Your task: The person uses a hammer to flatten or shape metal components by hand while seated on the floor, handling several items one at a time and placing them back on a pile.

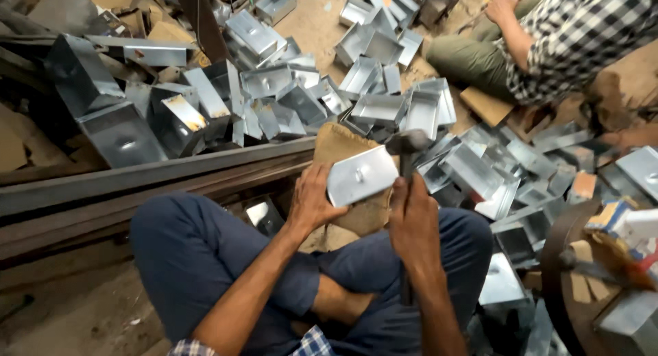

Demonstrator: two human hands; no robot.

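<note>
My left hand (310, 200) grips a small shiny sheet-metal box (361, 175) by its left edge, holding it against a burlap-covered block (340, 145) in front of my crossed legs. My right hand (413, 222) is closed around the handle of a hammer, whose dark head (407, 143) is blurred just above the box's right corner. I sit on the floor in dark blue trousers.
Several similar metal boxes (384, 109) lie heaped ahead and to the right. A long steel rail (137, 178) runs across the left. Another person in a checked shirt (576, 41) sits at the upper right. A round rusty wheel (558, 260) stands at the right.
</note>
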